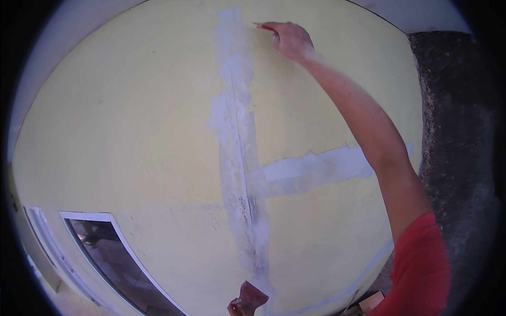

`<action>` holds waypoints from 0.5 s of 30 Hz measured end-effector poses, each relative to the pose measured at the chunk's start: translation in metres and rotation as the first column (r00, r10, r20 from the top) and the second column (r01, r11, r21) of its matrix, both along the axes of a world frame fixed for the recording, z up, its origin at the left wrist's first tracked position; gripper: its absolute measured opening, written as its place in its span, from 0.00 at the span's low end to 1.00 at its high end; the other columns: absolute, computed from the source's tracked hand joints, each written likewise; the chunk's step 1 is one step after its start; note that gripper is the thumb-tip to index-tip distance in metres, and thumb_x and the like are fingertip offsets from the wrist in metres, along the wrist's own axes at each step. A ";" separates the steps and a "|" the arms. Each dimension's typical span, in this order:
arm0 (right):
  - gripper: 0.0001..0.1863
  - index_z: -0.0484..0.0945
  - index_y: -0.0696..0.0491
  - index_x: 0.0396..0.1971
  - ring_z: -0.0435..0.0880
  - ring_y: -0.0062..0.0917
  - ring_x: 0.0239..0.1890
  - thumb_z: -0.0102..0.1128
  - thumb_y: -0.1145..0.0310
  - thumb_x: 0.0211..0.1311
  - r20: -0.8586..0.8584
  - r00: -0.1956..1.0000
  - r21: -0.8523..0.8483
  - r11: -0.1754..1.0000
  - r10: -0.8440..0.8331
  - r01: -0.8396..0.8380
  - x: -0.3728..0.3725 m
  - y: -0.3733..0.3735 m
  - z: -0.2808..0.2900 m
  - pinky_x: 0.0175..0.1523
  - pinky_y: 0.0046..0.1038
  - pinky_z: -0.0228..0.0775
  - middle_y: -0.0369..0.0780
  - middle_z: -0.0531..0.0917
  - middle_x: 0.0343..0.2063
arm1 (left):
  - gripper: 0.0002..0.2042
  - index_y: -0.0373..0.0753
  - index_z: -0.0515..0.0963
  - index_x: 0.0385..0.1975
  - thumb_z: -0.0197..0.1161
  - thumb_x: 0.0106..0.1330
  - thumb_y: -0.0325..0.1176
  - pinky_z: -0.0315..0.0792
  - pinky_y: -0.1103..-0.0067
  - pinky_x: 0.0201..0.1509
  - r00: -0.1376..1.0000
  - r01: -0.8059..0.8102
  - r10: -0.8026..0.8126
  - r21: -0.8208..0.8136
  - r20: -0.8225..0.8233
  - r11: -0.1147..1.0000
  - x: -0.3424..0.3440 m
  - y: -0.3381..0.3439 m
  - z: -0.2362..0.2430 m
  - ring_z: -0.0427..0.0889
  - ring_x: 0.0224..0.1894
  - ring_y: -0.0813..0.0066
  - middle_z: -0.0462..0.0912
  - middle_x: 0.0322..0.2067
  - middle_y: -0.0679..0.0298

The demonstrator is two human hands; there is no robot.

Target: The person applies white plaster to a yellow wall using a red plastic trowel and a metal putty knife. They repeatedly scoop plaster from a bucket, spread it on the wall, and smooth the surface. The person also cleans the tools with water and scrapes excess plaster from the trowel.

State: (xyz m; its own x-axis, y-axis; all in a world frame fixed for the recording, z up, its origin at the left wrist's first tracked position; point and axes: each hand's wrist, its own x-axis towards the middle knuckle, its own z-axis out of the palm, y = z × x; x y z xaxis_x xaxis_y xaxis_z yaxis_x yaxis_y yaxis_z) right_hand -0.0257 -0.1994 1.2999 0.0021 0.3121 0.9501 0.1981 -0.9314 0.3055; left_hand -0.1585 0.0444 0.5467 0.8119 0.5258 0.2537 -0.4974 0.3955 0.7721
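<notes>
Raised high on the pale yellow wall (158,116), my right hand (294,41) is closed around a thin reddish putty spreader (267,27), seen nearly edge-on. Its tip is just right of the top of a vertical strip of whitish filler (232,79). White dust or paste marks the wrist. At the lower edge, my left hand (234,307) grips a flat reddish-brown putty spreader (253,296) with its wide end up, near the bottom of the strip. Most of that hand is cut off by the frame. A dark crack line (242,174) runs down the strip.
A filler band (316,168) branches right from the vertical strip, partly behind my right arm. A white-framed window (113,258) is at lower left. Along the right side lies a dark, rough surface (453,105). The ceiling (421,13) borders the wall above.
</notes>
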 end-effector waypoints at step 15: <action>0.28 0.79 0.55 0.56 0.77 0.34 0.60 0.62 0.68 0.50 -0.618 0.783 -0.360 0.858 0.074 -0.366 -0.045 0.026 -0.577 0.64 0.42 0.67 0.40 0.80 0.57 | 0.20 0.32 0.70 0.53 0.59 0.76 0.45 0.77 0.70 0.50 0.939 -0.185 0.241 0.230 -0.245 0.955 -0.061 0.050 -0.005 0.77 0.49 0.67 0.76 0.46 0.58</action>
